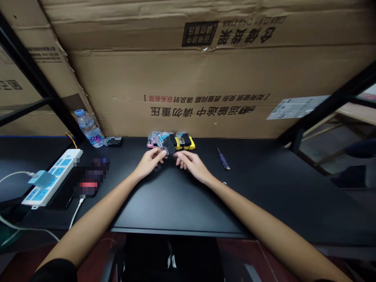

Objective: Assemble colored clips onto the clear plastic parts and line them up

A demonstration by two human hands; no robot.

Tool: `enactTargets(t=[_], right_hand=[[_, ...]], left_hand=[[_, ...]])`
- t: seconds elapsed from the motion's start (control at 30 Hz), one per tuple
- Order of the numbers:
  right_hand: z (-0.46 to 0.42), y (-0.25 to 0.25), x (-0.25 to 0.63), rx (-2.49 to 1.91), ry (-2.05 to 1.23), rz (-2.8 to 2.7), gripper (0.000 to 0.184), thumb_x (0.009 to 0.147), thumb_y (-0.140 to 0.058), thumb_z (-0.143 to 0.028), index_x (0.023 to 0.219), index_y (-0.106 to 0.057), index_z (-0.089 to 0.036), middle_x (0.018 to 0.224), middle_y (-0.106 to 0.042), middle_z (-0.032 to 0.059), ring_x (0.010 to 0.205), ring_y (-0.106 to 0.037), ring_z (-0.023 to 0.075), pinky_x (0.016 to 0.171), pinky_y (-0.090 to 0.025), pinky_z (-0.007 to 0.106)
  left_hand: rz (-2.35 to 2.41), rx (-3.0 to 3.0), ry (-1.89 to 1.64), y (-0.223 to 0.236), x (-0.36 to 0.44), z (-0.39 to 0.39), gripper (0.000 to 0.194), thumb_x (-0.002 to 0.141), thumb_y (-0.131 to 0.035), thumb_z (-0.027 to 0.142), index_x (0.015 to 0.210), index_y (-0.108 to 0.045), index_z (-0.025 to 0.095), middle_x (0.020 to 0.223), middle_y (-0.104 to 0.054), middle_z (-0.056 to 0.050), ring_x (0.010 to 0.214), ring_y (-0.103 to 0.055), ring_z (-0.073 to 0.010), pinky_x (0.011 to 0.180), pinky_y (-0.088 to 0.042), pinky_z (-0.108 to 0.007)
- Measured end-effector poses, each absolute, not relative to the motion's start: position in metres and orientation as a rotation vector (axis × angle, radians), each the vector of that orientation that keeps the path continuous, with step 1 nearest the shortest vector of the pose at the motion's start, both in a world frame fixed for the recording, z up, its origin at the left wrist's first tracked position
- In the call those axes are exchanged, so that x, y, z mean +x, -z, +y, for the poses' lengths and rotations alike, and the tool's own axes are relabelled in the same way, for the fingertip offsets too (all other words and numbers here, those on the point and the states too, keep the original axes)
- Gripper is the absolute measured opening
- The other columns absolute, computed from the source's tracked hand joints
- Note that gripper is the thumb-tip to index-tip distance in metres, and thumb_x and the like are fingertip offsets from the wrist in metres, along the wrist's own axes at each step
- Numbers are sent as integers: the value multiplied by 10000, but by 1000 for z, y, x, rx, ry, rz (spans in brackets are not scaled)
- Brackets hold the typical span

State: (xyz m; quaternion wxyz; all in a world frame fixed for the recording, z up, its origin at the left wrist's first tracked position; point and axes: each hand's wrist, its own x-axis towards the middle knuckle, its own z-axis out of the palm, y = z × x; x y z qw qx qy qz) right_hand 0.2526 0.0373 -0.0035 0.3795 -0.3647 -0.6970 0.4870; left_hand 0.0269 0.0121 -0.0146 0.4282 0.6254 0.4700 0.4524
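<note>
Both my hands reach forward over a black desk [176, 203]. My left hand [149, 161] pinches a small black part in a clear packet [168, 144], held just above the desk. My right hand [189, 162] is beside it with fingers curled, its fingertips touching the same packet's lower right edge. Right behind the hands lies a cluster of small packets: pink ones [152, 140] on the left and yellow ones [185, 141] on the right, each with a black part inside.
A blue-handled screwdriver [223, 159] lies right of the hands. At the back left stand a water bottle [89, 128] and a small dark item [114, 141]. A white power strip [53, 176] with a plugged charger lies left. Cardboard boxes [188, 78] wall off the back.
</note>
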Motion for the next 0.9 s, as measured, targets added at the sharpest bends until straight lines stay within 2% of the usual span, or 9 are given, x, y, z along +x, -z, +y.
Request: enactTargets(t=[0.1,0.33,0.43,0.53,0.7,0.8,0.9], right_hand=[[31,1,247,-906,-1301,-1842,444,929,-654,-622,761,-666,-211,715,-682,17,616,-575,154,625,-495,296],[34,4,248,-924,-1488,-1658,476,860,-757,-640,721,-648,-197,660,-656,1,551,-561,126,550,-458,265],[42,9,249,-950,-1538,-1466,475,835,-791,-645,765,-662,-194,682,-674,12,552,-577,125,519,-473,253],[56,14,252,-996,-1550,-1263,505,797,-825,-666,774,-665,-187,706,-702,34,552,-599,125,517,-510,254],[78,18,257,-1027,-1601,-1242,529,799,-819,-701,800,-674,-193,762,-752,96,601,-667,168,552,-572,295],[83,18,259,-995,-1610,-1278,503,818,-819,-680,834,-677,-198,837,-776,112,678,-718,195,603,-608,319],[84,19,261,-971,-1659,-1254,455,775,-899,-589,867,-714,-184,895,-789,100,726,-742,181,647,-627,296]], left_hand=[[1148,1600,-1095,13,29,9,540,935,-609,707,902,-676,172,899,-741,-59,700,-632,-141,586,-459,-247],[1087,1646,-1031,14,30,8,522,971,-582,668,878,-678,163,851,-728,-54,673,-614,-134,577,-450,-242],[1094,1602,-1061,17,31,9,557,993,-522,679,1008,-723,159,887,-740,-71,671,-627,-140,538,-427,-234],[1099,1583,-1047,18,31,10,535,986,-561,642,1157,-725,162,905,-750,-73,684,-640,-145,538,-434,-227],[1097,1610,-1033,20,32,10,461,952,-640,580,1129,-731,164,897,-763,-73,704,-661,-162,613,-507,-263],[1143,1643,-1090,22,32,12,407,937,-659,531,1125,-737,179,1011,-785,-88,781,-689,-183,679,-540,-291],[1226,1741,-1179,23,31,14,366,941,-652,454,1186,-728,193,1204,-765,-100,918,-700,-201,729,-538,-296]])
